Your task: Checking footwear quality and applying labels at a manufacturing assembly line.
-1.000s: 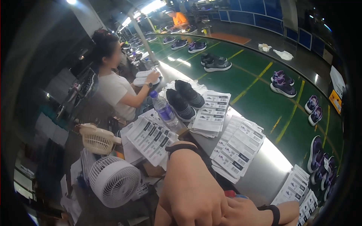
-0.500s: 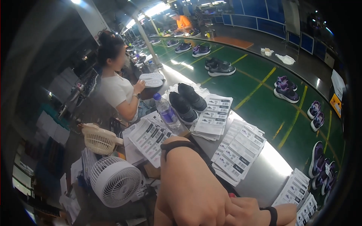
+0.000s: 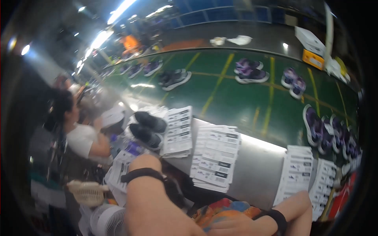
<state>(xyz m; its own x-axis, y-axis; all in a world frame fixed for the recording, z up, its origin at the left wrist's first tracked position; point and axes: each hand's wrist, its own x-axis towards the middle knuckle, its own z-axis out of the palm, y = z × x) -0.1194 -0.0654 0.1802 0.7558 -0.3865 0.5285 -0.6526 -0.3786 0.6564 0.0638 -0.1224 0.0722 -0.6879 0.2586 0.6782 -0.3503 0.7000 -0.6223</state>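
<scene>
Four stacks of printed sheets lie along the table, with more sheets at the left; none is seen in the person's grasp. By their look, the sheets are already gathered into piles. Beyond them, purple shoes stand on the green belt, mostly in pairs, and black shoes sit on the table, left of the stacks. What remains to be done cannot be told from this.

The left hand and right hand are at the near edge, around a multicoloured cloth, the right one lying over part of it. Their fingers do not show clearly, so whether they are spread, closed or holding something cannot be told.

Among the containers, a purple-labelled bottle is left of the black shoes, too blurred to show its contents. At the far right, beyond the belt, an orange box carries a white box-like thing; neither shows its inside.
</scene>
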